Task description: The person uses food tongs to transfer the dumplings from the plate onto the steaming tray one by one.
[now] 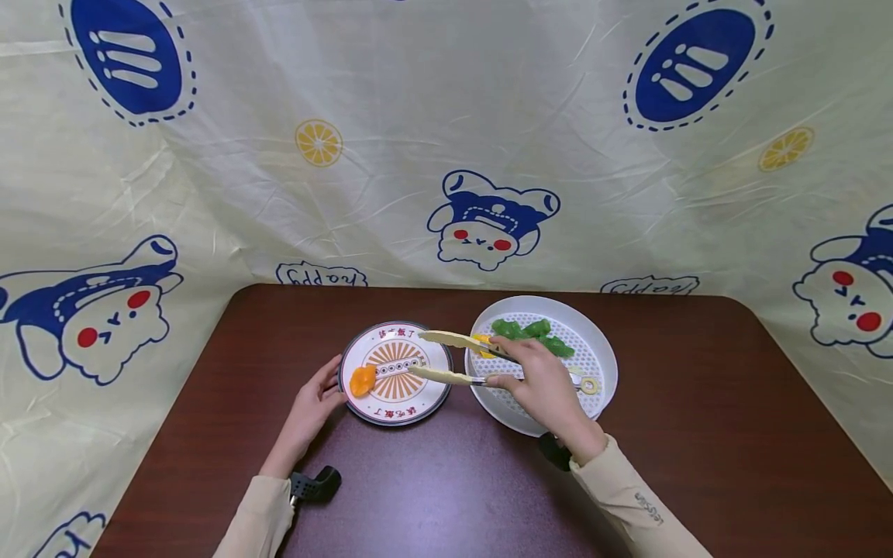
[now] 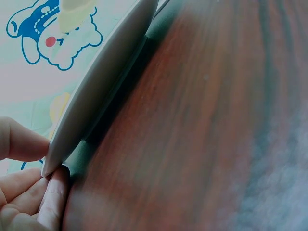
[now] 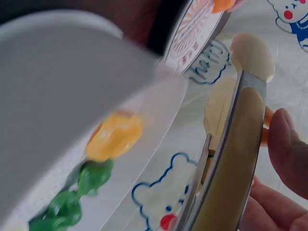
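Observation:
My left hand [image 1: 317,403] pinches the left rim of a round patterned plate [image 1: 370,349], thumb over the edge and fingers beneath, as the left wrist view shows. On the plate's left side lies an orange piece [image 1: 363,380] that looks like bell pepper. My right hand [image 1: 547,387] grips metal tongs with cream tips [image 1: 446,377]. Their two arms stand apart, tips over the right part of the plate, nothing between them. Under the right hand is a white round tray with a perforated bottom [image 1: 605,364]. It holds green pieces [image 1: 536,328] and a yellow piece [image 3: 115,137].
The plate and the tray stand side by side on a dark brown table [image 1: 698,403], toward its far edge. A pale printed cloth [image 1: 391,217] hangs behind and around the table. Each wrist wears a black camera mount [image 1: 316,485].

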`<state>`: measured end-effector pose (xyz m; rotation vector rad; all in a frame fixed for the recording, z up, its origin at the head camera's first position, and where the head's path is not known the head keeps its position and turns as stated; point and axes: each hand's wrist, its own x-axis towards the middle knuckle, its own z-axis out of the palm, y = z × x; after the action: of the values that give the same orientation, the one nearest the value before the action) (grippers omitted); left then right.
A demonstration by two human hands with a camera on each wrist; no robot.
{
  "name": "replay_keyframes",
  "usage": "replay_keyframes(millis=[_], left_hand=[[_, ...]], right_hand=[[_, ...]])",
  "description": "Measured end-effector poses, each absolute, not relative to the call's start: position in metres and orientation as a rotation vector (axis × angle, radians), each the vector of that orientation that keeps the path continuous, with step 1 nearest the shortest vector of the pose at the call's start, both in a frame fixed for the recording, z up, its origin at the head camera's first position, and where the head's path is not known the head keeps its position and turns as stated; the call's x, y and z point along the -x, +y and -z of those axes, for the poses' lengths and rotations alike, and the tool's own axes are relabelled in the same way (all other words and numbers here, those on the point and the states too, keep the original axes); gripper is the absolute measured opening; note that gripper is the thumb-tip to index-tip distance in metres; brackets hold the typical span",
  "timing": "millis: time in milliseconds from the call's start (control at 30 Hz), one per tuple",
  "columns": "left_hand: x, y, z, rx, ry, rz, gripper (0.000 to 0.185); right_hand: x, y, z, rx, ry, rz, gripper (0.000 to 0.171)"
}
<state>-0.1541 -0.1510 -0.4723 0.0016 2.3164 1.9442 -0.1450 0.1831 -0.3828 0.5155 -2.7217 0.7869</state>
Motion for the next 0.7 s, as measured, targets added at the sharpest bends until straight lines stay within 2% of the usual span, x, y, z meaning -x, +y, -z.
replay_keyframes(millis=[467, 700], left_hand=[[0.155, -0.151, 0.473, -0.006, 2.326, -1.941, 0.064], [0.153, -0.152, 0.472, -0.014, 2.307, -1.958, 0.063]], right_hand=[[0.149, 0.137, 0.388, -0.646, -2.811, -0.754, 0.054], [0.151, 0.122, 0.392, -0.666, -2.885, -0.715, 0.057]])
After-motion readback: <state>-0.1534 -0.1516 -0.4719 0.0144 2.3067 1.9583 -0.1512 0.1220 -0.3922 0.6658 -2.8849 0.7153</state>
